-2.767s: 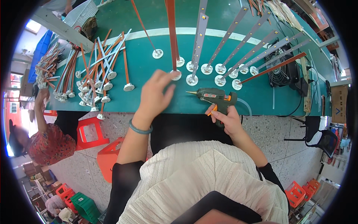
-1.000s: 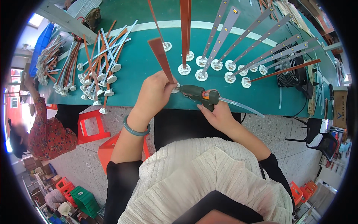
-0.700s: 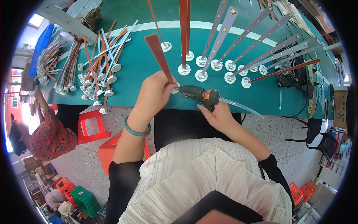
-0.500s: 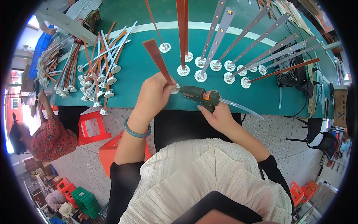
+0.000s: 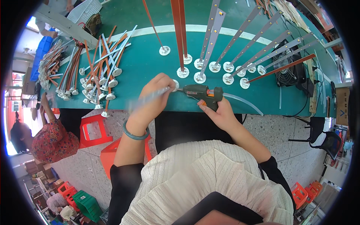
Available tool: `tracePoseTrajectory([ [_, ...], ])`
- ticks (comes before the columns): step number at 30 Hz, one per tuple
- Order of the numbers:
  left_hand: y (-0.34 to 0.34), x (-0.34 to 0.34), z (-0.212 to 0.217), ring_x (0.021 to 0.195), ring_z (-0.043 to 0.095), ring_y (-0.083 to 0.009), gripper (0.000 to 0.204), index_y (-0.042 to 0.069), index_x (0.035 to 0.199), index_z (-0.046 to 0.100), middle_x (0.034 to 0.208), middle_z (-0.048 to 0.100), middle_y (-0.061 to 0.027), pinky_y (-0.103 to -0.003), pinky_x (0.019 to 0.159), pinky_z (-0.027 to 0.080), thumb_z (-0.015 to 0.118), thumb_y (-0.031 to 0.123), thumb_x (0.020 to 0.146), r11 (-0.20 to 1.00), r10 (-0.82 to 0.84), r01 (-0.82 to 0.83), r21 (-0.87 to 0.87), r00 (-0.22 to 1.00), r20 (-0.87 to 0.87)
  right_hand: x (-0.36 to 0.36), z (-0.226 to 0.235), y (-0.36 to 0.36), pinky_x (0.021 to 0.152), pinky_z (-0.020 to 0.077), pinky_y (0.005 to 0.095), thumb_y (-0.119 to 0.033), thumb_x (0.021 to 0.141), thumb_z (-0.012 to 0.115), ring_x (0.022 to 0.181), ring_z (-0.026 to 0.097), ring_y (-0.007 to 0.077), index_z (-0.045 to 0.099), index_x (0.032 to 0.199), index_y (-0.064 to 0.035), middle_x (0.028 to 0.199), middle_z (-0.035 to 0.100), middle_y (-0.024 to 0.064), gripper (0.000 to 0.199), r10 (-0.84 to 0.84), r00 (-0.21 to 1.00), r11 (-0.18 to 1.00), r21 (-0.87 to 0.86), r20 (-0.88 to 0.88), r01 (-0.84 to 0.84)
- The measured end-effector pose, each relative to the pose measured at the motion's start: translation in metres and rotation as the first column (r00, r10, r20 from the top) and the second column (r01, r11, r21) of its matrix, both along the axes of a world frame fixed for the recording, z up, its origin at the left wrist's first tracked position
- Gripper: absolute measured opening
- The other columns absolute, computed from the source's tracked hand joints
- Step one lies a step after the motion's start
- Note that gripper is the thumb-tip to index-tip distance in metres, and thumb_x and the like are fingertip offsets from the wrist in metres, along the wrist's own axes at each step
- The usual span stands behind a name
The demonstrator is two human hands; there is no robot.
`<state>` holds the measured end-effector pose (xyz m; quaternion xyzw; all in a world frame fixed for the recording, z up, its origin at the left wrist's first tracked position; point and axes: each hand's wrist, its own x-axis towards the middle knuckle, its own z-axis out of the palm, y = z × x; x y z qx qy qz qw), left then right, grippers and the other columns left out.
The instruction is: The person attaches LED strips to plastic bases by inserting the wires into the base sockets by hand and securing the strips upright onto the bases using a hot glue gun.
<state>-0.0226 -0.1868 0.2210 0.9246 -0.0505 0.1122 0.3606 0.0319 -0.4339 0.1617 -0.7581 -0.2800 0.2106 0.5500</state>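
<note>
The left hand (image 5: 157, 95) pinches a blurred strip (image 5: 150, 98) with its round base (image 5: 175, 84) at the glue gun (image 5: 202, 93) nozzle, gripped by the right hand (image 5: 221, 112) over the green table (image 5: 150, 63); gluing seems underway, and next calls for holding the joint steady.

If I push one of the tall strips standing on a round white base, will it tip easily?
Probably yes: each standing strip is long above a small round base. It looks thin, so it may flex. Neighbours stand close and could be knocked.
</note>
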Motion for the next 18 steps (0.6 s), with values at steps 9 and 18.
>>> tracePoseTrajectory([
  [9, -0.002, 0.006, 0.000, 0.081, 0.066, -0.0275, 0.014, -0.001, 0.094, 0.062, 0.089, 0.064, -0.0133, -0.034, 0.072, 0.053, 0.059, -0.010, 0.083, 0.996, 0.069, -0.072, -0.046, 0.995, -0.069, -0.001, 0.002, -0.004, 0.085, 0.0490, 0.0291, -0.004, 0.088, 0.066, 0.093, 0.063, 0.0138, 0.060, 0.111, -0.0010, 0.101, 0.068, 0.0059, 0.024, -0.012, 0.997, 0.999, 0.045, -0.081, 0.016],
  [18, 0.000, 0.001, -0.012, 0.077, 0.068, -0.0239, 0.015, -0.001, 0.095, 0.063, 0.086, 0.065, -0.0124, -0.032, 0.068, 0.053, 0.059, -0.009, 0.083, 0.990, 0.116, -0.118, -0.075, 0.993, -0.038, 0.000, 0.003, 0.010, 0.081, 0.0487, 0.0307, -0.007, 0.088, 0.067, 0.089, 0.062, 0.0164, 0.061, 0.105, -0.0021, 0.094, 0.066, 0.0074, 0.019, -0.010, 1.000, 1.000, -0.028, -0.020, 0.009],
])
